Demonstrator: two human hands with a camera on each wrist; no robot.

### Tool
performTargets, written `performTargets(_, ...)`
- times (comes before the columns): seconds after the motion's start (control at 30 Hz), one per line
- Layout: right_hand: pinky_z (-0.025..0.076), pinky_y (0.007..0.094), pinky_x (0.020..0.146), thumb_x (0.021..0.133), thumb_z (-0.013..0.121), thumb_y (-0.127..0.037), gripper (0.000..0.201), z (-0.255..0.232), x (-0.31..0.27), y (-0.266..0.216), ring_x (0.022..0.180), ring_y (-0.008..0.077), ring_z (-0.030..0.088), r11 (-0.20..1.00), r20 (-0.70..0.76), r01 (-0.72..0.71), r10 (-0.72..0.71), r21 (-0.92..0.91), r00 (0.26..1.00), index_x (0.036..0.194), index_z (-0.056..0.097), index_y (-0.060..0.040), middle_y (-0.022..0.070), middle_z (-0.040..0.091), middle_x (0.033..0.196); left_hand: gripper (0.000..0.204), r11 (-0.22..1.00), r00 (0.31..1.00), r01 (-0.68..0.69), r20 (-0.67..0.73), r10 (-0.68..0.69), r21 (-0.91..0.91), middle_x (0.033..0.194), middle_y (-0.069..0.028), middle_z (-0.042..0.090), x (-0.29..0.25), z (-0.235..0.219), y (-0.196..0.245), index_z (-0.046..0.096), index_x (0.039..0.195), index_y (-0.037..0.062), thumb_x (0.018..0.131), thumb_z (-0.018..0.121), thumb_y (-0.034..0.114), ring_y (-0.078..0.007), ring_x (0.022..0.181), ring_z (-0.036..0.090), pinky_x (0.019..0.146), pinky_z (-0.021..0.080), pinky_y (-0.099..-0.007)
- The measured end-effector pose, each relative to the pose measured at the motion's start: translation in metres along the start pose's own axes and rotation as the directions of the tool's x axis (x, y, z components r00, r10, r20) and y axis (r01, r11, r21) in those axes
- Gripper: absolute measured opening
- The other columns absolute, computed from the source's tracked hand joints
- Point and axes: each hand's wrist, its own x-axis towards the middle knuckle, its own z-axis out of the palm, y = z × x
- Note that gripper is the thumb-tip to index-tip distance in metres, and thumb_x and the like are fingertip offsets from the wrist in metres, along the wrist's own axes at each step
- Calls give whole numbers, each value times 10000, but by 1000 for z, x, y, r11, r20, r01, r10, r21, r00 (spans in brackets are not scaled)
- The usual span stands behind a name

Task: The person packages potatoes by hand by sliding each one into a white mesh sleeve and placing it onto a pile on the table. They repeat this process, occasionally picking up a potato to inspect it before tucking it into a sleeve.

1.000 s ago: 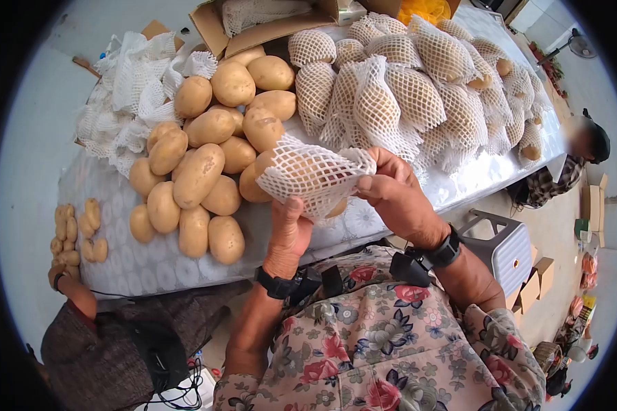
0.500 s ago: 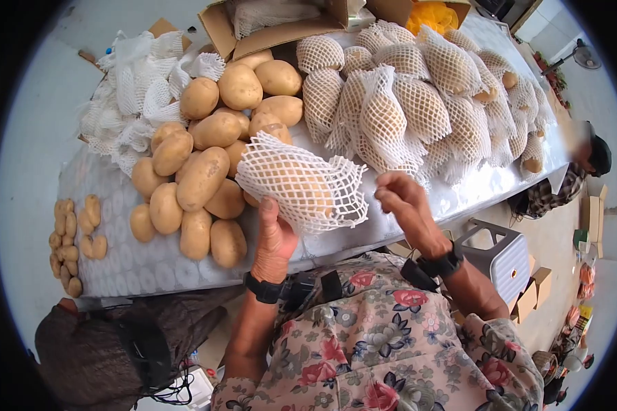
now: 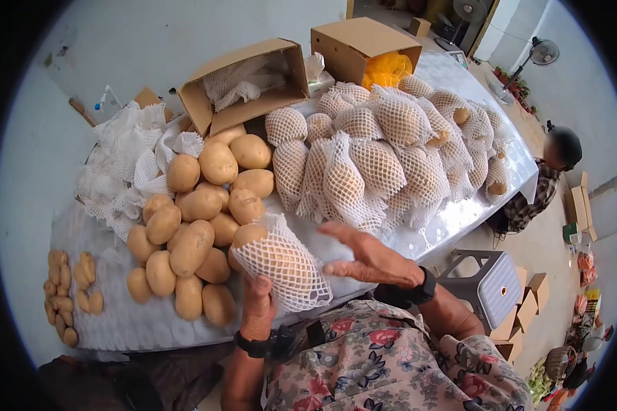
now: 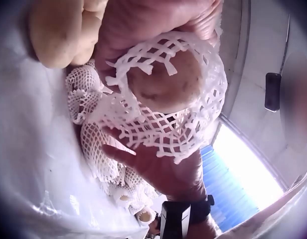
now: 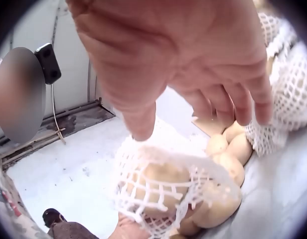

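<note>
My left hand (image 3: 257, 308) holds a large potato (image 4: 166, 87) in a white foam net sleeve (image 3: 281, 270), over the table's front edge. In the left wrist view the potato's bare end shows through the sleeve's open mouth. My right hand (image 3: 373, 260) is spread just right of the sleeve, thumb and fingers apart, holding nothing. From the right wrist view, its palm (image 5: 193, 55) is above the netted potato. Just beyond the left hand is a heap of bare potatoes (image 3: 192, 246). Behind the right hand lies a pile of netted potatoes (image 3: 377, 164).
Loose foam nets (image 3: 120, 164) are heaped at the table's left. Two cardboard boxes (image 3: 253, 51) stand at the back, one holding nets. Small potatoes (image 3: 60, 301) lie at the far left. A grey stool (image 3: 497, 291) stands right of the table; a person (image 3: 545, 185) is beyond.
My right hand has let go of the sleeve's end, drawn away and come back near it with fingers spread. The netted potato has turned and moved slightly left. The head view has tilted up.
</note>
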Motion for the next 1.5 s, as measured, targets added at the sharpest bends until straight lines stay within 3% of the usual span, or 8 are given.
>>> performTargets(0.07,348,449,1042,779,609,-629,959,-10,0,-7,1290,355,384,997,-168,24,-12,70,986,1408,290,22,269,419,1351,825,1000,1000,6,13,-6,8,1100,-101,585,2,0,-1,443,1239,-16,671,798,466,-199,973,608,834,525,-339)
performTargets(0.3,305,370,1070,687,816,-402,1130,34,12,-2,1284,257,372,937,14,67,-77,342,997,1441,82,9,180,410,1342,858,985,999,33,10,-35,169,1161,-100,523,3,27,-8,380,1283,-10,695,776,474,-200,1033,555,872,482,-333)
performTargets(0.53,343,362,1045,680,813,-405,1076,34,2,25,1251,238,409,915,-135,44,12,401,991,1428,156,1,155,437,1318,830,928,987,104,75,-140,358,1169,-113,520,6,27,-19,390,1269,-30,760,691,551,-184,1013,547,859,461,-319)
performTargets(0.63,394,344,1003,693,794,-355,962,26,-6,26,1185,214,474,903,-200,-18,114,430,973,1396,246,7,147,497,1253,869,857,981,-83,195,-21,508,1168,-114,526,18,26,-31,387,1267,-42,761,656,612,-178,1014,538,868,445,-316)
performTargets(0.83,431,317,957,720,762,-329,837,-3,-19,21,1096,164,524,659,-222,54,174,750,959,1356,339,13,114,532,1226,827,865,961,-77,269,-69,496,1155,-112,539,19,30,-37,383,1261,-55,789,665,563,-168,1014,541,872,444,-309)
performTargets(0.97,488,341,919,717,756,-334,846,-36,-35,18,1076,194,569,682,-328,136,160,719,931,1364,333,12,143,555,1217,379,558,982,-110,177,-69,823,1087,-118,583,10,-7,-53,554,1068,23,790,715,223,-251,946,585,855,456,-334)
performTargets(1.17,511,358,904,657,774,-379,911,-112,-57,7,1049,223,593,828,-659,328,67,456,749,1348,347,32,157,561,1205,270,101,871,-454,417,262,885,1011,-123,583,0,-43,-73,589,935,52,683,684,66,-356,956,536,884,432,-432)
performTargets(1.5,523,367,849,623,722,-301,827,-248,-6,-17,972,257,614,982,-808,135,-184,-129,560,1294,390,50,181,583,1114,215,71,879,-425,393,269,903,991,-104,597,3,-35,-75,606,883,60,675,656,42,-341,984,531,890,427,-431)
